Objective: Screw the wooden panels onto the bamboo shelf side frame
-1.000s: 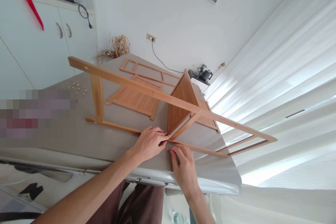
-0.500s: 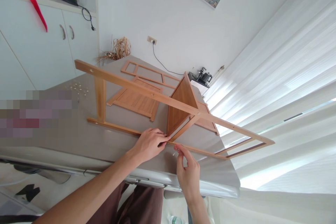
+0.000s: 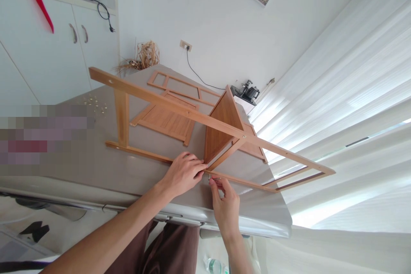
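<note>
A wooden frame [image 3: 150,94] stands on edge on the table, with a wooden shelf panel [image 3: 221,126] set crosswise between its two long rails. My left hand [image 3: 185,173] closes around the near lower rail, at the corner where the panel meets it. Just right of it, my right hand [image 3: 225,199] pinches a thin metal piece [image 3: 209,177], apparently a small hex key, against the outer side of that rail. Its far end is too small to make out. A screw head [image 3: 244,136] shows in the upper rail.
Farther back lie a slatted wooden panel [image 3: 167,117], a narrow wooden frame [image 3: 184,87] and another panel [image 3: 252,147]. Several small brass-coloured fittings [image 3: 93,102] are scattered at the left. Dried stalks [image 3: 147,55] sit at the table's far edge. A bottle [image 3: 214,265] is below.
My right hand has moved slightly left and up, bringing the metal piece to the rail beside my left hand. My left hand keeps its hold; the view has shifted a little.
</note>
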Motion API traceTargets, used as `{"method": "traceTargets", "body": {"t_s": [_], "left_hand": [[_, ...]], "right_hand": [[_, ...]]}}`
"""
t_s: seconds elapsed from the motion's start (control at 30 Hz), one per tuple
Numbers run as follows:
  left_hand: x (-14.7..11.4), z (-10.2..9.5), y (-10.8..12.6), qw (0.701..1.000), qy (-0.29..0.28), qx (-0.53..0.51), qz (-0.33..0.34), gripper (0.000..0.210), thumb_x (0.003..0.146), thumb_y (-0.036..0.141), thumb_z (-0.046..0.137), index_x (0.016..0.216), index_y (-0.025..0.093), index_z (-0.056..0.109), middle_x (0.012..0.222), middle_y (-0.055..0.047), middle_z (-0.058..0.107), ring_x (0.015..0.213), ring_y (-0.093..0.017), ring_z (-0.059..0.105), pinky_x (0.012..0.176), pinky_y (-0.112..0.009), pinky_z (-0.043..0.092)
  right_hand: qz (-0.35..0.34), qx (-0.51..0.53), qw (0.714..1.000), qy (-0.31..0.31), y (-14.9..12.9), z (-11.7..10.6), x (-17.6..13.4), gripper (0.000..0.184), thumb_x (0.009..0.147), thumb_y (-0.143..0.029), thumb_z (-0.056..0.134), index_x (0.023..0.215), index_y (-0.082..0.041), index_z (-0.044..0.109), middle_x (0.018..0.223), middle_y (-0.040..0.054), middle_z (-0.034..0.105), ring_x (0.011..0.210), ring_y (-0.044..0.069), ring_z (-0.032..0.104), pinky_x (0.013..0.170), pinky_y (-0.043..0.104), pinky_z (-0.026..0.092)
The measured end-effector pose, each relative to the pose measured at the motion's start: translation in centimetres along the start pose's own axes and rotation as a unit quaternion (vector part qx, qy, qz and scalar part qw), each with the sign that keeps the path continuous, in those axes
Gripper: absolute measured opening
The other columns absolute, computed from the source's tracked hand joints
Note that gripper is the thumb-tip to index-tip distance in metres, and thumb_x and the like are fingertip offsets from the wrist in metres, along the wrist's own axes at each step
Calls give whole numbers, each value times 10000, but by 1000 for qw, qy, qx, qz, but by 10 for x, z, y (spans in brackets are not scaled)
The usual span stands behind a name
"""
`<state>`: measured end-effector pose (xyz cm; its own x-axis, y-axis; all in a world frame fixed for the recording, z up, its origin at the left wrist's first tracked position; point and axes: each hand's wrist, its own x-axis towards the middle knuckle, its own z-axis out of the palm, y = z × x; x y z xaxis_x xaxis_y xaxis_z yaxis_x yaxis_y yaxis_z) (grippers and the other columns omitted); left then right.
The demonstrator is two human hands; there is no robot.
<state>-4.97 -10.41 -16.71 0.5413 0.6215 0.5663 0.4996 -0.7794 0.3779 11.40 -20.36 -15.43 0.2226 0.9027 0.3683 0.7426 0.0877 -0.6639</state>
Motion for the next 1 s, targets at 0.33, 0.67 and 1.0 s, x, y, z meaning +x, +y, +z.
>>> {"method": "traceTargets", "body": {"t_s": [0.33, 0.67, 1.0], "left_hand": [[0, -3, 0, 1000, -15, 1, 2, 236, 952, 223, 604, 1155, 260, 718, 1118, -4, 774, 1004, -195, 653, 910, -391, 431], [0, -2, 0, 1000, -13, -6, -8, 235, 932, 220, 632, 1138, 275, 731, 1079, -2, 783, 986, -194, 648, 883, -388, 437], [-1, -3, -1, 1000, -17, -11, -14, 251, 924, 226, 642, 1152, 280, 733, 1045, -21, 780, 982, -187, 656, 872, -371, 474]], "right_hand": [[27, 6, 998, -47, 0, 10, 6, 296, 994, -452, 486, 929, -219, 659, 796, -5, 695, 658, 129, 600, 655, 224, 457], [-45, -60, 997, -32, -1, 13, 3, 269, 1030, -374, 439, 944, -225, 646, 838, 7, 684, 686, 131, 605, 670, 231, 455], [-118, -170, 978, -36, -19, 18, 6, 305, 1047, -291, 360, 910, -221, 624, 860, 62, 680, 763, 186, 627, 685, 288, 450]]}}
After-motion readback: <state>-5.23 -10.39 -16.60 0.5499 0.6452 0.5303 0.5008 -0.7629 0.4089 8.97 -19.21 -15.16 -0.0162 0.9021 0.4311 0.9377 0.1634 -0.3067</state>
